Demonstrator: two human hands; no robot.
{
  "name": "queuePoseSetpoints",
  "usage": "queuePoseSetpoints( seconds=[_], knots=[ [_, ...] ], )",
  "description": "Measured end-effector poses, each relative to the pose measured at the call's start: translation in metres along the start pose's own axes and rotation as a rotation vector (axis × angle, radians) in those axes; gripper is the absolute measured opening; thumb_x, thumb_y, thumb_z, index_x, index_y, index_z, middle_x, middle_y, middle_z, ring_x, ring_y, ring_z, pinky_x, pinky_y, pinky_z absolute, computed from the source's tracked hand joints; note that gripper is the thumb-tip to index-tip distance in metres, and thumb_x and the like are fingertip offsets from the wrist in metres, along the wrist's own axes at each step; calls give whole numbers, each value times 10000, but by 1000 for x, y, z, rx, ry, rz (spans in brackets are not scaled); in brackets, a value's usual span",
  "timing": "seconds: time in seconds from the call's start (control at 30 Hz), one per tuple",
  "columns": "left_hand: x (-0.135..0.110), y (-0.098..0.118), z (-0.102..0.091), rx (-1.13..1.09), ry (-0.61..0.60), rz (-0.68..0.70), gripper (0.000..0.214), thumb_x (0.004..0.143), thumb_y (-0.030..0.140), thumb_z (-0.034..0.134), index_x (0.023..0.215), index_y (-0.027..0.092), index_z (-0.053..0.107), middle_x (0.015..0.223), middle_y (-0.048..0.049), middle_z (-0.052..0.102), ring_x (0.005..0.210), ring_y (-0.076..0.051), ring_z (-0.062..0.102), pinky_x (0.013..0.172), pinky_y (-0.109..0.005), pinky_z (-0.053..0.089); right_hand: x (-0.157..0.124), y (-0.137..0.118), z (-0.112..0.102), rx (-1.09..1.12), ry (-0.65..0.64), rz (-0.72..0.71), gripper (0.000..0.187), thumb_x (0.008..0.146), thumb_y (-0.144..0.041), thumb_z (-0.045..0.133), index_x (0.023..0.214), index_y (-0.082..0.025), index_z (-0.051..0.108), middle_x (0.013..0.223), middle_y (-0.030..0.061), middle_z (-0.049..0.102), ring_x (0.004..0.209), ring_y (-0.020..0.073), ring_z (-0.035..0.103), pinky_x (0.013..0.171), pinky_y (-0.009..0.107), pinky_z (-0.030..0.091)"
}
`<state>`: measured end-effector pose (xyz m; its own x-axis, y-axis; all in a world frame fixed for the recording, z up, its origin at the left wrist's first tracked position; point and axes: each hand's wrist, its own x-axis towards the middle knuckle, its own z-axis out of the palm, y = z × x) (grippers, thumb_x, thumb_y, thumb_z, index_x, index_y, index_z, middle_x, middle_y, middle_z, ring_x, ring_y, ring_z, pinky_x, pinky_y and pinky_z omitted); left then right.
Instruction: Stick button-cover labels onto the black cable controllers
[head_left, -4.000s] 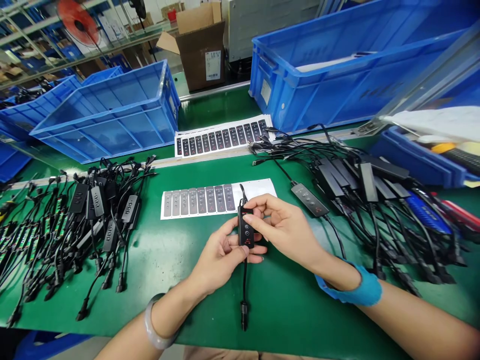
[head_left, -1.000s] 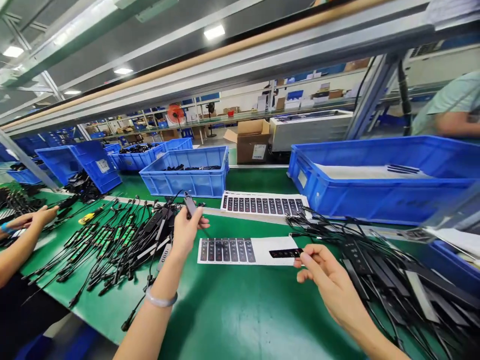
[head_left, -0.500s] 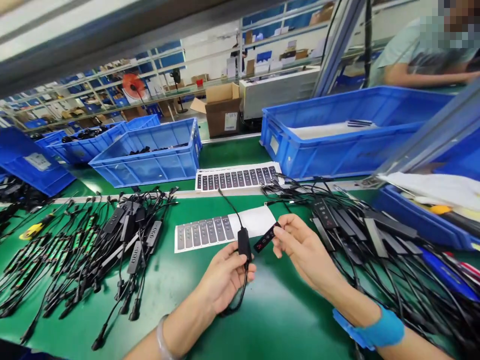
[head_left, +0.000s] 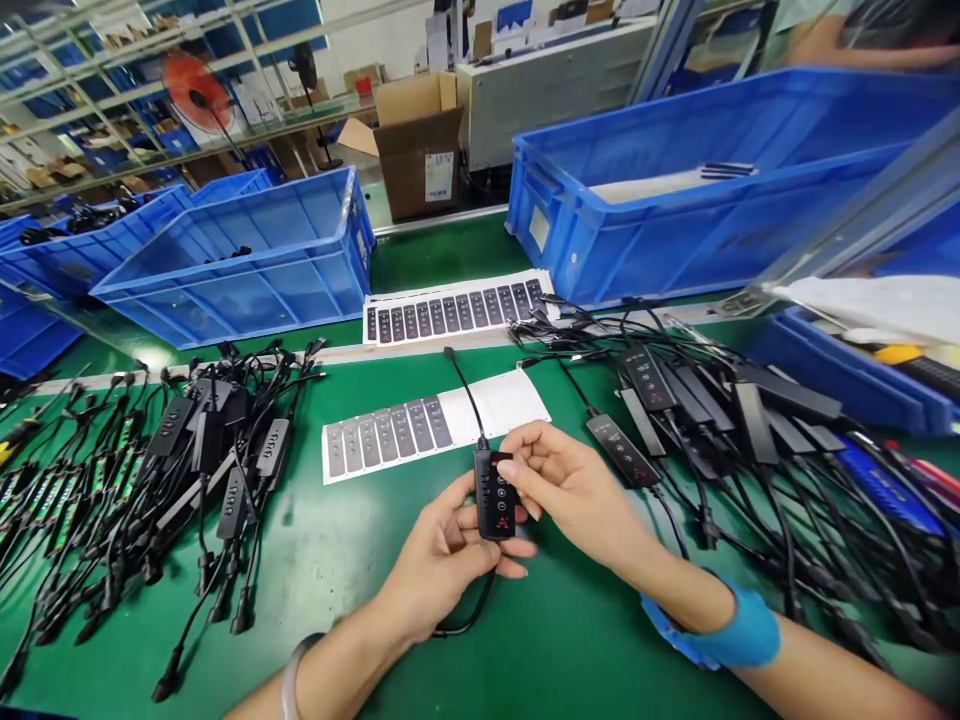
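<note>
In my left hand (head_left: 450, 545) is a black inline cable controller (head_left: 487, 505), its cables running out at both ends. My right hand (head_left: 562, 490) pinches the upper end of a black button label (head_left: 503, 500) with red and white marks. That label lies over the right part of the controller's face, slightly off its edge; whether it is stuck down I cannot tell. Just beyond my hands lies a partly used label sheet (head_left: 495, 405), grey labels on its left and bare backing on its right. A controller with a label on its face (head_left: 622, 450) rests to the right of my right hand.
Unlabelled controllers and cables (head_left: 232, 500) are heaped at left, with green circuit boards (head_left: 67, 500) beside them. More controllers (head_left: 697, 400) pile up at right. Full label sheets (head_left: 457, 310) lie before the blue bins (head_left: 255, 290). A metal post (head_left: 862, 235) slants down on the right.
My right hand has brought the label left onto the controller's face, where before it was held apart. The controller has turned to show its buttons. The camera view has tilted downward.
</note>
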<state>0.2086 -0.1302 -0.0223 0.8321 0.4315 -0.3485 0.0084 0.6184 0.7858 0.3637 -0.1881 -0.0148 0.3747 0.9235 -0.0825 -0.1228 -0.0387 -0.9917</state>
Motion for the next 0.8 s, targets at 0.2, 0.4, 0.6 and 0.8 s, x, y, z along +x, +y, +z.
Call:
queuePoseSetpoints(
  seconds=[0.2,0.4,0.6,0.8],
  knots=[
    [-1,-2,1,3,-41,-6,586,787,203,726,1330,207,506,1114,-138,670,950,-253,685,785,-329,544,-4,1,0,15,-37,14,256,800,-404,672,839,-184,549,684,-25,483,548,81,467,417,151,453],
    [-1,-3,0,2,-51,-9,572,806,178,707,1337,217,498,1113,-134,676,964,-253,685,796,-328,548,-4,-1,-2,10,-45,5,212,815,-364,665,844,-187,552,682,-29,499,506,66,462,400,143,441],
    [-1,-5,-1,0,-63,4,567,807,171,703,1333,222,499,1107,-129,680,956,-259,689,779,-325,551,-4,0,-2,22,-41,-7,216,817,-365,669,839,-187,549,681,-37,499,461,53,450,378,147,420],
    [-1,-5,0,3,-71,7,550,822,166,687,1335,214,495,1105,-129,678,965,-254,688,784,-311,555,-4,0,-2,6,-44,-21,182,827,-331,658,835,-183,553,678,-36,507,463,51,457,381,141,425]
  ],
)
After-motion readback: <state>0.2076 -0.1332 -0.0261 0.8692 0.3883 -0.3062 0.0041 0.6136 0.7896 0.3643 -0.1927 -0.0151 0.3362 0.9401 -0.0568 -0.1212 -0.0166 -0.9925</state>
